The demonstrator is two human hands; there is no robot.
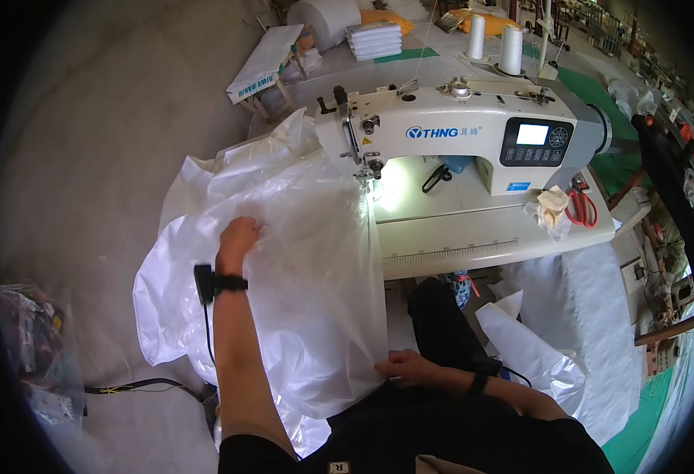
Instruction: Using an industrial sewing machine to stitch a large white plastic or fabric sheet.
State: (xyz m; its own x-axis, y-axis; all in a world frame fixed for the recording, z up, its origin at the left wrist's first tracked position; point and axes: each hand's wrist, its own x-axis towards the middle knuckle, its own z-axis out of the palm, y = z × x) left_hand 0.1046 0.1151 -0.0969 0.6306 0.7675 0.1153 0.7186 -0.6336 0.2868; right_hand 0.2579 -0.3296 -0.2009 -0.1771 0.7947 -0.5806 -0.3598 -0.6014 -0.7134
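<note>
A large, shiny white plastic sheet (307,261) drapes over the left side of the sewing machine (434,134) and down over my lap. Its right edge runs from under the lit needle area (369,188) toward me. With curled fingers, my left hand (238,239) grips the sheet's folds left of the needle; the fingertips are partly hidden. Near my body, my right hand (407,366) pinches the sheet's near right edge between thumb and fingers, pulling it fairly straight. A black strap and a small device sit on my left wrist.
Red-handled scissors (582,207) and a crumpled cream cloth (553,204) lie at the machine bed's right end. Two white thread cones (511,50) stand behind. More white sheeting (576,324) hangs on the right. A bag of scraps (37,340) is at far left, beside a cable (137,385).
</note>
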